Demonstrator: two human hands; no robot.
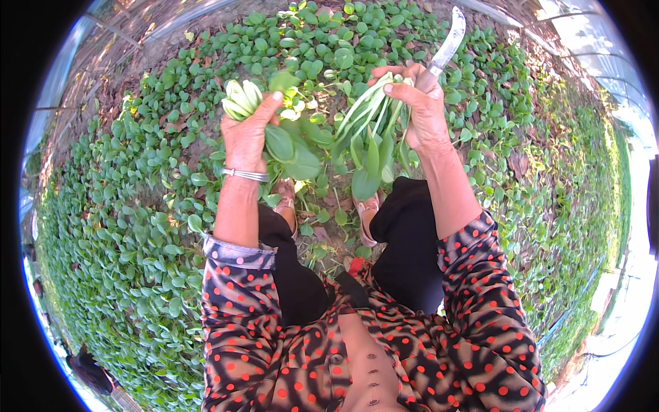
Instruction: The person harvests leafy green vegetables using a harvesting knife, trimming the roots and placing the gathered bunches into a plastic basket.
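My left hand (248, 131) grips a bunch of leafy greens (242, 100), its pale cut stems poking out above the fist. The broad leaves of that bunch spread out to the right of the hand and are partly blurred. In my right hand (425, 105) is a second bunch of greens (373, 129), held by the stems so that the leaves hang down. The same hand also holds a knife with a curved blade (451, 42), which points up and away from the greens. The two bunches are apart, though their leaves come close together.
Low leafy plants (139, 247) cover the soil all around my feet. My shoes (366, 219) stand among them. Dry brown leaves (519, 164) lie between plants at the right. A pale curved edging (180, 23) runs along the far side. A dark shape (90, 371) shows at the lower left.
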